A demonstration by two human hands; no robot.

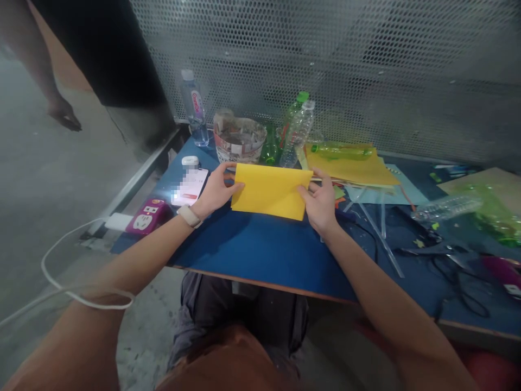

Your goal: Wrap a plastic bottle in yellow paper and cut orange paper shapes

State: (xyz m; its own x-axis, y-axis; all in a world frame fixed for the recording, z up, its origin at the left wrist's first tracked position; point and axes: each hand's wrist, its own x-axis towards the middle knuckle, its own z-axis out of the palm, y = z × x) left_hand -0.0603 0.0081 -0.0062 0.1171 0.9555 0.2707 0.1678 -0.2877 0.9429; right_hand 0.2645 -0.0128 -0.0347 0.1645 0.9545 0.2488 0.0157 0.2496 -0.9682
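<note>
A folded sheet of yellow paper [271, 190] is held up above the blue table [252, 247], its broad face towards me. My left hand [220, 190] pinches its left edge, thumb in front and fingers behind. At the opposite edge my right hand [321, 203] grips it the same way. The fingers behind the paper are partly hidden. Close behind the sheet stands a basket [239, 142] covered in printed paper. A phone [193, 187] with a lit screen and a white earbud case [190, 161] lie left of my left hand.
Plastic bottles [299, 127] stand at the back, with a water bottle [195, 111] at the left. Yellow and blue paper sheets [345, 165], clear tubes [382, 239] and scissors [439, 251] lie to the right. A purple power strip [147, 217] sits at the left edge; another person's hand [65, 113] hangs beyond.
</note>
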